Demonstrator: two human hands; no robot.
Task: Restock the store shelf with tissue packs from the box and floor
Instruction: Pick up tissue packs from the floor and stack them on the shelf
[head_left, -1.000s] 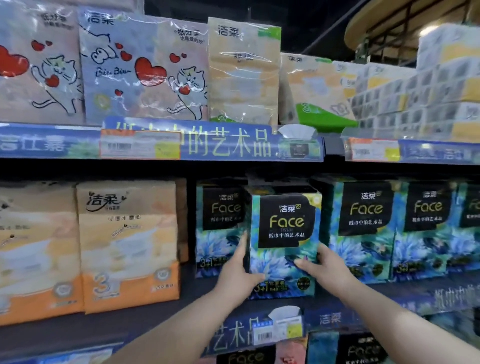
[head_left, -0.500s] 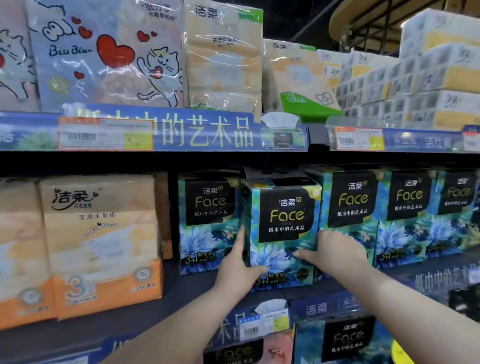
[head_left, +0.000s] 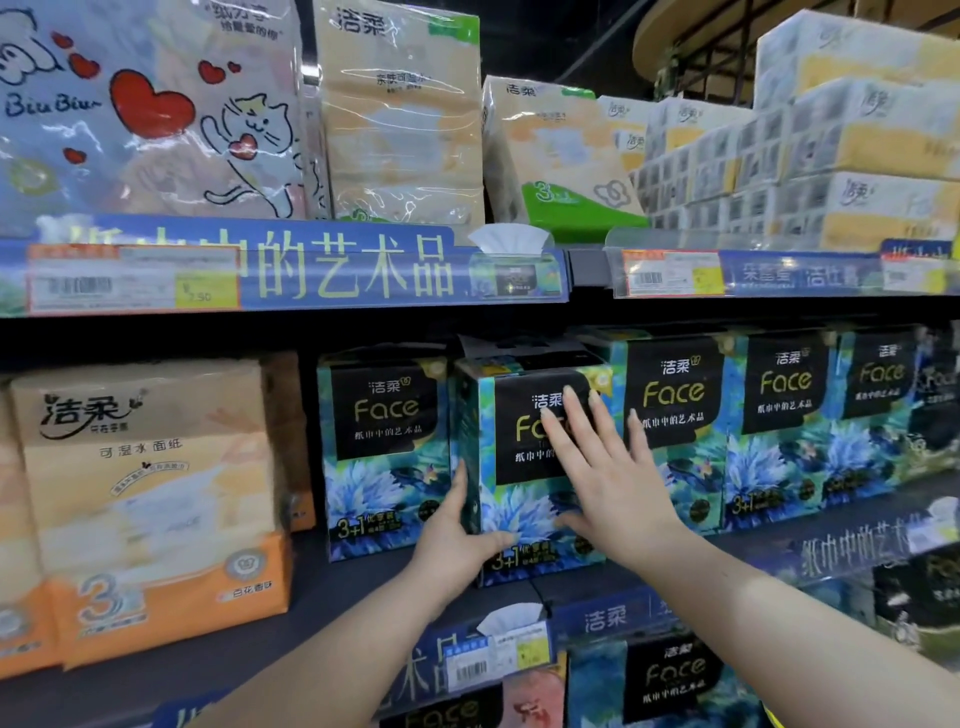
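Observation:
A blue-green "Face" tissue pack (head_left: 511, 467) with a black label stands on the middle shelf (head_left: 337, 587), sticking out a little ahead of its neighbours. My left hand (head_left: 457, 540) grips its lower left corner. My right hand (head_left: 597, 467) lies flat with spread fingers against the pack's front face, covering part of the label. More "Face" packs stand in a row to its left (head_left: 384, 447) and right (head_left: 675, 415).
Orange tissue packs (head_left: 150, 493) fill the left of the middle shelf. The upper shelf holds cat-print packs (head_left: 150, 109), beige packs (head_left: 400, 109) and stacked white-yellow packs (head_left: 857, 130). Blue price strips (head_left: 311, 270) line the shelf edges. More "Face" packs (head_left: 670, 675) sit on the shelf below.
My right hand has left the pack's right side and now presses flat on its front. The left hand stays at the lower left corner. The view has moved closer.

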